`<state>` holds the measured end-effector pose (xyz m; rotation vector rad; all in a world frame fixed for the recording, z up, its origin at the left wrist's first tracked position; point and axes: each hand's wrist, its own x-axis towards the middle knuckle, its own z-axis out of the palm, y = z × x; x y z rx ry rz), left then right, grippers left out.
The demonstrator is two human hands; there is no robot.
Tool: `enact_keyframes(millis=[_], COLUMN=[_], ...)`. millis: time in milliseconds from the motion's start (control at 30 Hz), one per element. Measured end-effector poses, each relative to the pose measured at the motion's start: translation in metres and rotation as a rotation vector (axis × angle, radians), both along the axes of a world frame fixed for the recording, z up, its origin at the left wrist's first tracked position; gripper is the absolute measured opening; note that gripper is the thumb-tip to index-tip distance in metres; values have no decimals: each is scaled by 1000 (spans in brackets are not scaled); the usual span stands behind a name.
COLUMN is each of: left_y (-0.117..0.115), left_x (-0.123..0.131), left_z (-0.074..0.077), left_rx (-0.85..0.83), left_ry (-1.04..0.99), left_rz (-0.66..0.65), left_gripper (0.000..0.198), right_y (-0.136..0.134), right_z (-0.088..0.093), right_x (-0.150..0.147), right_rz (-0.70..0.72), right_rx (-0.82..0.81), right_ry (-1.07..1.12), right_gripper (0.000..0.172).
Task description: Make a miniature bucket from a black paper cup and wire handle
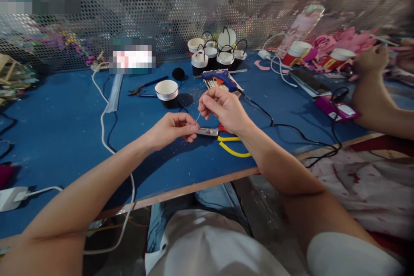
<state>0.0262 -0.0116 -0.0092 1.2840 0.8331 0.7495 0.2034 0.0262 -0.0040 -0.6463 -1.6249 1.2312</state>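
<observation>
Between my two hands runs a short, thin, light-coloured strand, too small to name surely. My left hand pinches its lower end, and the fingertips of my right hand are closed on the upper end. Just under them on the blue table lie pliers with yellow handles, partly covered by my hands. Beyond my left hand stands a small black-and-white cup, upright. A blue glue gun rests on a pile of white sticks behind my right hand.
Several small cups with black wire handles stand at the back. Blue-handled pliers and a black ball lie left of them. A white cable crosses the left side; a black cord runs right, towards another person's arm.
</observation>
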Motion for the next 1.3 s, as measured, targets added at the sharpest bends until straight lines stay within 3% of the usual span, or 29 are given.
enact_keyframes(millis=[233,333,467,633,700,767,867,933,1000,1067,1133,1200,1300], left_y=[-1,2,6,-2,-7,-9,-6,0,5,8,7,5,4], left_x=[0,-1,4,12,11,7,-4,-12,-17,-17,-12,-6,-3], left_z=[2,0,-9,-15,-9,1,18,25,25,20,11,3,0], left_rx=[31,46,142,315,332,346,388,409,396,317,211,126,38], left_ry=[71,37,59,310,395,366,190,96,108,200,248,164,45], left_rz=[-7,12,99,72,55,113,341,482,536,456,263,74,24], left_gripper=[22,25,32,21,30,31,27,29,38,49,53,50,43], right_y=[-1,0,-5,-15,-12,-6,5,8,6,1,-6,-12,-12], right_z=[2,5,6,-1,-3,-2,1,5,7,8,6,2,-1], right_x=[1,3,0,-9,-8,-4,4,7,8,5,1,-4,-6], right_rz=[24,53,248,492,459,336,133,88,104,170,307,449,498], right_rx=[-55,-152,-343,-491,-447,-375,-336,-343,-342,-338,-365,-432,-470], right_ry=[-10,104,309,249,226,227,206,167,145,151,150,123,77], right_gripper=[23,21,17,16,15,14,15,16,15,15,16,20,21])
